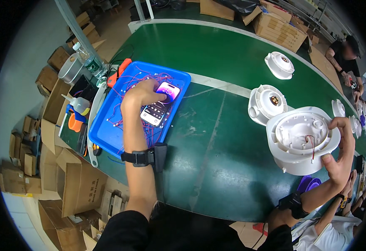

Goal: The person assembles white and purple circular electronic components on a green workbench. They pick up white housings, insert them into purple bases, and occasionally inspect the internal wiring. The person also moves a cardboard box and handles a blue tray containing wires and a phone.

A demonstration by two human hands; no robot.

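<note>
My left hand [141, 94] is over a blue plastic tray [103, 131], its thumb reaching across the screen of a lit smartphone [154, 113]. Thumb and index finger are apart; the other fingers are mostly hidden. The phone lies on a tangle of thin red and blue wires [149, 136] with small white connectors. On the right, my right hand [340, 150] grips the right-hand side of a round white plastic housing [296, 161], open side up. Inside it, a thin red and dark wire runs over the near rim. Black bands circle both my wrists.
Behind the housing sits a white motor unit [267, 104]; another [280, 65] lies farther back on the green table [208, 138]. Purple parts [308, 184] are near my right forearm. Left of the tray stand a water bottle [88, 60] and a squeeze bottle [80, 104]. Co-workers sit along the right.
</note>
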